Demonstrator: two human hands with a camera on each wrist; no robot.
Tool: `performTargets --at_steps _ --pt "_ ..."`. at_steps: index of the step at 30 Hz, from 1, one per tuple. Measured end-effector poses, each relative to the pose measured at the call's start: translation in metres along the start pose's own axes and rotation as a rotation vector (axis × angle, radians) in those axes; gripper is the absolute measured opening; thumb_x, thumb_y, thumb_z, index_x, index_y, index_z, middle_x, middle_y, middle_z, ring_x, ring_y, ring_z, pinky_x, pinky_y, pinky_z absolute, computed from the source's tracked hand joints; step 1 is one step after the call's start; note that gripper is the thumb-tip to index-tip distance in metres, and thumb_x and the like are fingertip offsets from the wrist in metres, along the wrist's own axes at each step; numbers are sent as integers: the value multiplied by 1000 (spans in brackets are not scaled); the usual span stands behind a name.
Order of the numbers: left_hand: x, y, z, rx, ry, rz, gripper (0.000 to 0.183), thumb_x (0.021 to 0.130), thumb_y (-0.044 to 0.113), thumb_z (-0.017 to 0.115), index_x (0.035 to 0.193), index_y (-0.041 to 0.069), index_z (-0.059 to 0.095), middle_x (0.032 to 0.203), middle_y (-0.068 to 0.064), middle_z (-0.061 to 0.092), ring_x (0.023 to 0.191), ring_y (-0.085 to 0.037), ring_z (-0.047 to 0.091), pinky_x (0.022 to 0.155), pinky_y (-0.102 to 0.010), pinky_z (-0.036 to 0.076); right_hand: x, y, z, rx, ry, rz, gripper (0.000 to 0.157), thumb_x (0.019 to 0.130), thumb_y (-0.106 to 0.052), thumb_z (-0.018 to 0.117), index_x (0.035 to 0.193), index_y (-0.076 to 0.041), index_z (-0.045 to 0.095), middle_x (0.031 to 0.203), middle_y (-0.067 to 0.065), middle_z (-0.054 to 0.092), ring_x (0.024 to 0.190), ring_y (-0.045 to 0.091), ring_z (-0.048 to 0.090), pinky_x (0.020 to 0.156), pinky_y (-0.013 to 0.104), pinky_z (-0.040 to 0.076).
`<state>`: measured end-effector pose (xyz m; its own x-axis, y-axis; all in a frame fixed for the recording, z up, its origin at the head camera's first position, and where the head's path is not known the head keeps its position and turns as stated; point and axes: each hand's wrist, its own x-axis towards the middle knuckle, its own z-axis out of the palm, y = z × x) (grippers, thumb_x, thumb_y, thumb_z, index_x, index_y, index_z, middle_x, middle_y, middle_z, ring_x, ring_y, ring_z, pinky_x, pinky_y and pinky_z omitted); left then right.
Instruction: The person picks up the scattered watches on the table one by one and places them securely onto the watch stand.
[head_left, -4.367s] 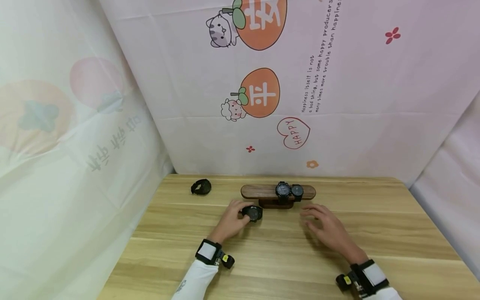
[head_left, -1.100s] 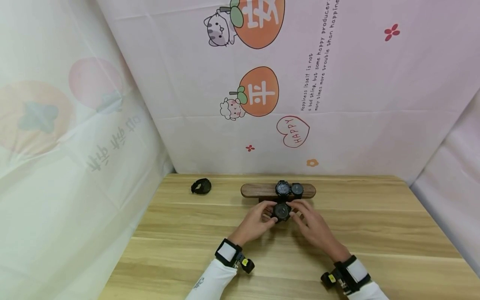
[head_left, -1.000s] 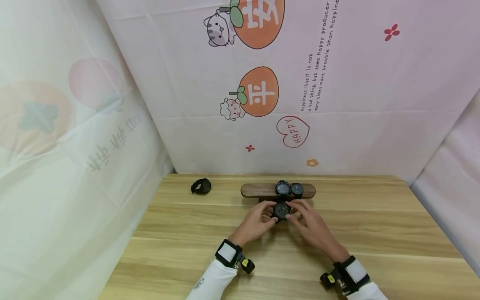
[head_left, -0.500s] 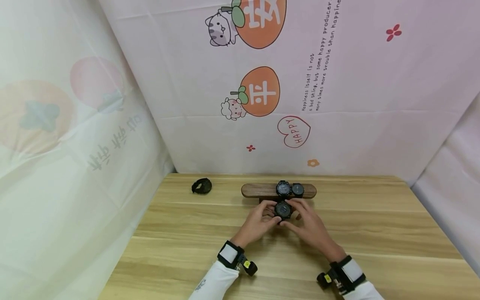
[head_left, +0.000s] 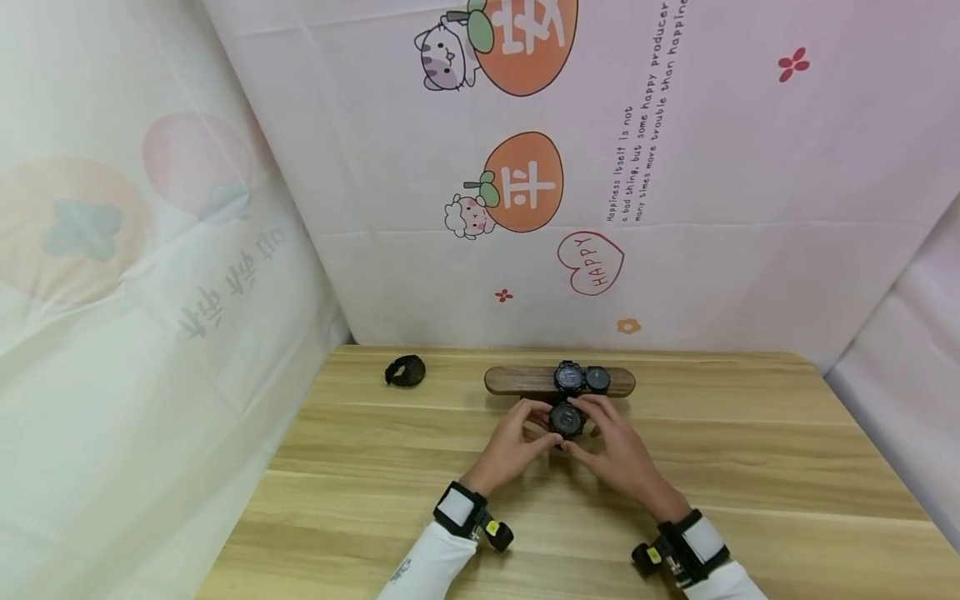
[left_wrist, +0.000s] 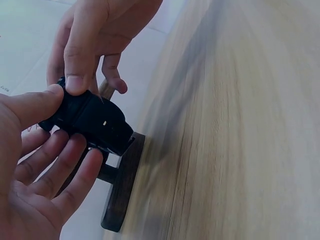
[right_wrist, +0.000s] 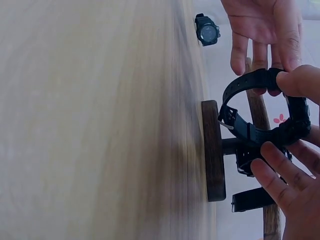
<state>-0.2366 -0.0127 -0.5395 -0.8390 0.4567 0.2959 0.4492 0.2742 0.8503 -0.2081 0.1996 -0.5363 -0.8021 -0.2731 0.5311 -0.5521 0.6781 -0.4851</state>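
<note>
A black wristwatch (head_left: 567,420) is held between both hands in front of the wooden watch stand (head_left: 517,381), its dial facing up toward the head camera. My left hand (head_left: 513,448) pinches its left side with thumb and fingers. On the other side my right hand (head_left: 621,450) pinches it too, the thumb near the lower edge. In the right wrist view the strap (right_wrist: 242,87) forms a loop, with the buckle (right_wrist: 227,116) at its far side. Two more black watches, a larger one (head_left: 568,377) and a smaller one (head_left: 597,379), sit on the stand's bar.
Another black watch (head_left: 406,371) lies on the wooden table (head_left: 360,467) at the back left. The stand's base (right_wrist: 214,150) shows below the hands in the right wrist view. A printed white cloth (head_left: 420,283) hangs behind the table's back edge.
My left hand has carried the watch rightward to the front of the stand, and my right hand has come in to hold it. Lately the right thumb has shifted to the watch's lower edge.
</note>
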Motion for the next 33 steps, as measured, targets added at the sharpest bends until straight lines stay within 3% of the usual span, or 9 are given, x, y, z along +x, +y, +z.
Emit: performTargets --at_steps 9,14,20,27,33 --pt "0 -2 -1 2 3 54 43 88 31 70 125 19 52 122 2 51 106 -24 58 85 -28 55 0 -1 -1 24 -19 -10 67 79 -24 79 137 -9 50 137 12 47 113 23 52 77 43 56" --pt "0 -1 -2 33 14 98 45 86 27 72 125 17 53 123 0 51 108 -20 57 84 -28 55 0 -1 -1 12 -29 0 67 77 -22 80 137 -10 51 137 11 49 118 25 49 82 46 54" --pt "0 -2 -3 89 30 176 50 82 23 76 126 14 54 125 -4 50 114 -19 52 91 -37 53 1 -1 -2 5 -53 26 68 77 -24 79 137 -15 51 138 8 49 129 31 41 103 60 36" --pt "2 -3 -5 73 -3 210 52 82 21 77 127 15 52 138 -4 49 127 -12 44 101 -43 46 1 0 -3 35 -89 26 66 81 -29 76 140 -21 48 140 4 47 126 28 44 95 55 45" --pt "2 -5 -5 17 -27 191 55 82 20 76 130 15 49 140 -7 49 125 -12 47 100 -40 47 1 1 -3 53 -89 13 66 82 -29 76 140 -22 48 140 3 47 127 27 43 96 56 44"
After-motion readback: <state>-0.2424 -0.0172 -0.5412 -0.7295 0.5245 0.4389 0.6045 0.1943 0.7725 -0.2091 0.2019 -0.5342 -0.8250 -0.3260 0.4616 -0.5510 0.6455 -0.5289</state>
